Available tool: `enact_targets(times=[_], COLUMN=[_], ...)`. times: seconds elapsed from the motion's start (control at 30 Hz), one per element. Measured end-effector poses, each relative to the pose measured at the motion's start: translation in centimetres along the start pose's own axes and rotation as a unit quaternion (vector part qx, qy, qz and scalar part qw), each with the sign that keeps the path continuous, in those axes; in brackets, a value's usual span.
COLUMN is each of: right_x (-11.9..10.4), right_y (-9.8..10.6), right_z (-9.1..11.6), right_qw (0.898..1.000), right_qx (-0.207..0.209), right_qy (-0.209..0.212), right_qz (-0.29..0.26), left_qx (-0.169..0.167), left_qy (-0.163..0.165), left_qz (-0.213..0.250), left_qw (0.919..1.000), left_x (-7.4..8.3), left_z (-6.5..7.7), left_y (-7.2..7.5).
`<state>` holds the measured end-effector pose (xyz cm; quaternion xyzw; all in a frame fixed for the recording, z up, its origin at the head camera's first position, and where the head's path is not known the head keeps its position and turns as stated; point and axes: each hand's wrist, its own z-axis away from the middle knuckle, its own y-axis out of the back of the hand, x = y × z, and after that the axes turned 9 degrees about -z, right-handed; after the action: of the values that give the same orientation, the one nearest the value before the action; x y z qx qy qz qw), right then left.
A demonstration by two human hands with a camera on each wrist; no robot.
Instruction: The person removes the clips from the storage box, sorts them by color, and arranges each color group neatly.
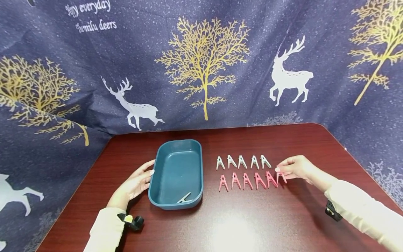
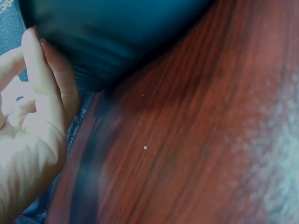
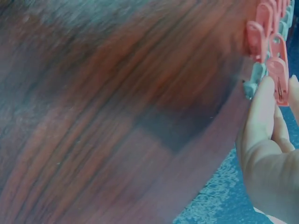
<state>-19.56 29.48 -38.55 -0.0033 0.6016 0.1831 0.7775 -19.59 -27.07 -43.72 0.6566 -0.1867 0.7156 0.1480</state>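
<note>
My left hand (image 1: 136,182) rests its fingers against the outer left wall of a teal plastic basin (image 1: 153,175). In the left wrist view those fingers (image 2: 42,77) touch the basin's outside (image 2: 107,42). A pale clothespin (image 1: 184,198) lies inside, near the front. With its fingertips my right hand (image 1: 296,168) pinches a pink clothespin (image 1: 282,177) at the right end of a pink row. The right wrist view has this pink clothespin (image 3: 279,81) at the fingertips, beside a pale green clothespin (image 3: 254,80).
Several pink clothespins (image 1: 246,181) stand in a front row right of the basin. Behind them is a row of several pale clothespins (image 1: 241,162). A dark red wooden table (image 1: 176,231) carries everything, and a blue cloth (image 1: 220,87) with deer and trees hangs behind.
</note>
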Motion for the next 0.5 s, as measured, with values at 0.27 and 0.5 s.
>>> enact_targets(times=[0.27, 0.5], right_x=[0.68, 0.96], right_y=[0.13, 0.05], right_z=[-0.18, -0.10], right_qw=[0.999, 0.998], right_qx=[-0.025, -0.012], right_qy=[-0.020, -0.004], right_qz=[0.014, 0.054], left_qx=[-0.003, -0.005], left_qy=[-0.004, -0.005], left_qz=[0.011, 0.014], left_qw=[0.9999, 0.9999], left_x=[0.00, 0.05], left_z=[0.10, 0.04], left_y=[-0.05, -0.13])
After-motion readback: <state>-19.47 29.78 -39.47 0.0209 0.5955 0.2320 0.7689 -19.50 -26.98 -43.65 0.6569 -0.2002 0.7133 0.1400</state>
